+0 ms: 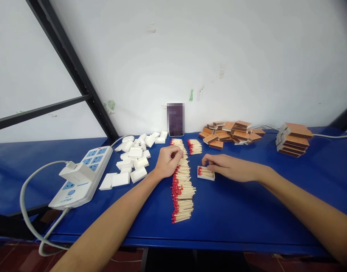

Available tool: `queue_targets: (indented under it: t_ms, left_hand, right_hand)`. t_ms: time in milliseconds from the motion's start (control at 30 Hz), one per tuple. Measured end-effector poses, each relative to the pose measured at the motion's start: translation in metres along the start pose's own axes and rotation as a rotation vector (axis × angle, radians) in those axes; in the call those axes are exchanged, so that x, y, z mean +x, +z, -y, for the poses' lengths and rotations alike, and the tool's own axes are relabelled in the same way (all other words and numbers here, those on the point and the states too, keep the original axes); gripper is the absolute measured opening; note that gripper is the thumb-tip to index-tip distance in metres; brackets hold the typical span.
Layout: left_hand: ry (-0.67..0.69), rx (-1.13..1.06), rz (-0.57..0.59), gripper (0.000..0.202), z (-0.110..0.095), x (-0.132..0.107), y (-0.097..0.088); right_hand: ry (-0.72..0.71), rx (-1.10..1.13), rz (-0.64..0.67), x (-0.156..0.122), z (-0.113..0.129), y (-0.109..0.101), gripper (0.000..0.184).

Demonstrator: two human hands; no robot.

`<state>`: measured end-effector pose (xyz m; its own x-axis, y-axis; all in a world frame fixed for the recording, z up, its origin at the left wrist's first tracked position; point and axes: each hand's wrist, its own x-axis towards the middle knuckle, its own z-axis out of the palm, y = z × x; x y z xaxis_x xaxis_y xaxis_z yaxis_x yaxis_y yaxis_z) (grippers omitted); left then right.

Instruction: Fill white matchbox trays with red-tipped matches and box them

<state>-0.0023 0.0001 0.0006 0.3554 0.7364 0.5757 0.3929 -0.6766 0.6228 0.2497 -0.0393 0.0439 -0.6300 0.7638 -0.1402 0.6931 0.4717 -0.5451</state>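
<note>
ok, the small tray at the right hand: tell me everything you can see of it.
The tray is white, rectangular and low-walled, and looks like card. It sits open side up on the blue table, right of the long match row. Matches lie inside, red heads leftward. The right hand's fingers are at its far side; exact contact is unclear.

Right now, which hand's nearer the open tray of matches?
Right. The right hand is at the tray; the left hand is left of it, at the long match row.
</note>
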Motion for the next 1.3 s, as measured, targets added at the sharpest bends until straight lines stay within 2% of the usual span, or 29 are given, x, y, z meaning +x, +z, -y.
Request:
queue_targets:
  t_ms: [167, 533, 767, 900, 1000, 1133, 1300]
  left_hand:
    - [0.009, -0.010, -0.008, 0.035, -0.002, -0.001, -0.001]
    - [0.006, -0.004, 0.001, 0.034, -0.002, -0.001, 0.002]
    - [-0.001, 0.003, 0.007, 0.035, -0.001, -0.001, 0.001]
    - [-0.001, 0.006, 0.012, 0.035, -0.001, 0.000, 0.001]
    - [0.000, 0.014, 0.005, 0.035, -0.002, -0.001, 0.001]
    - [-0.008, -0.001, 0.015, 0.035, -0.004, -0.001, 0.000]
    - [0.006, -0.047, 0.032, 0.035, -0.007, -0.001, -0.002]
  right_hand:
    - [0.006, -0.039, -0.008, 0.002, -0.002, 0.001, 0.025]
    - [-0.036, -0.172, -0.112, 0.007, -0.002, 0.012, 0.027]
    - [-0.014, -0.167, -0.063, 0.004, 0.002, 0.007, 0.034]
    - [-0.027, -0.245, -0.161, 0.005, -0.002, 0.007, 0.025]
    - [0.003, -0.270, -0.170, 0.005, -0.003, 0.006, 0.019]
    - [0.056, -0.289, -0.186, 0.003, -0.001, 0.002, 0.019]
    - [0.031, -0.301, -0.187, 0.001, -0.002, -0.003, 0.021]
